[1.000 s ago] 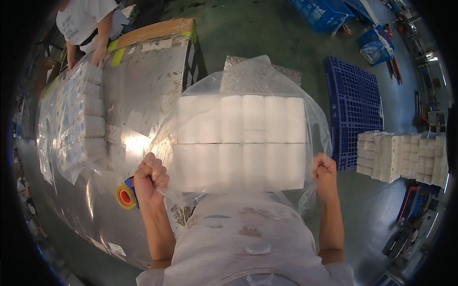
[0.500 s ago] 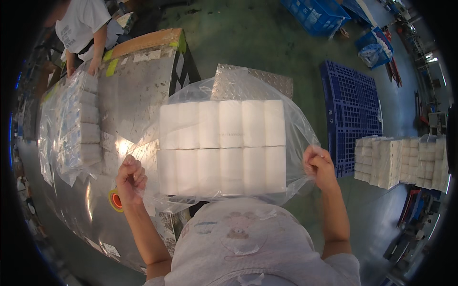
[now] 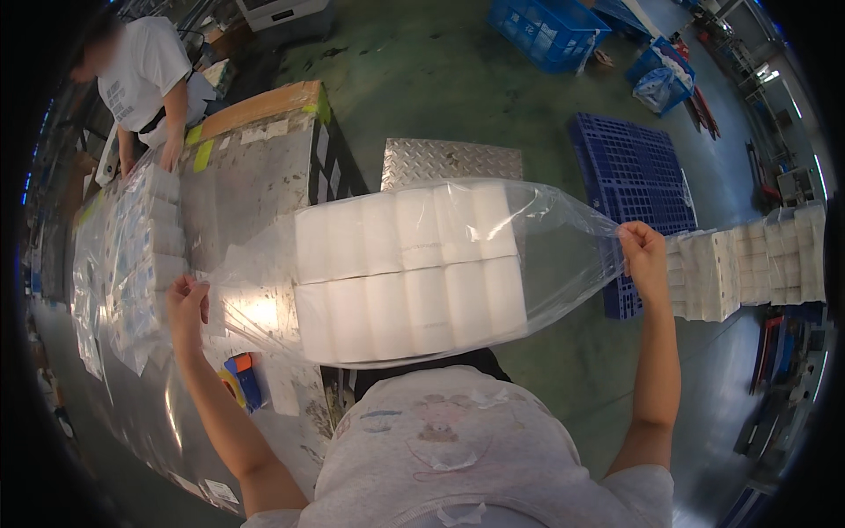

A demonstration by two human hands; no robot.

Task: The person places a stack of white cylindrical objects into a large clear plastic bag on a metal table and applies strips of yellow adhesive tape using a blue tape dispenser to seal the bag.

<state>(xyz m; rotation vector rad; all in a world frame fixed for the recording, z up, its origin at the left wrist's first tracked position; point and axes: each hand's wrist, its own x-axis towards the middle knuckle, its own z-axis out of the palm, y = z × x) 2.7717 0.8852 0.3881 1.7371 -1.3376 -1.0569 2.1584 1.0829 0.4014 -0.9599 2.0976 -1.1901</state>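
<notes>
White paper rolls [image 3: 409, 273], several in each of two rows, lie side by side in front of my body inside a clear plastic bag [image 3: 563, 229]. The film is pulled taut to both sides. My left hand [image 3: 187, 308] is closed in a pinch on the bag's left end, over the metal tabletop. On the other side, my right hand [image 3: 644, 260] grips the gathered right end with its fingers closed. Beside my left forearm lies a blue and orange tape dispenser [image 3: 244, 380] with a yellow roll.
A metal-topped table [image 3: 238, 198] stands on the left, bearing another film-wrapped pack of rolls [image 3: 158, 238]. A co-worker [image 3: 145, 79] handles that pack. Beyond my rolls is a diamond-plate surface [image 3: 453, 161]. Rightward are a blue pallet [image 3: 638, 172], wrapped stacks [image 3: 748, 268] and blue crates [image 3: 547, 33].
Both hands have moved outward and apart, the right one also upward. The bag has stretched from loose and billowing to taut, and the rolls inside have tilted slightly. The tape dispenser shows more fully.
</notes>
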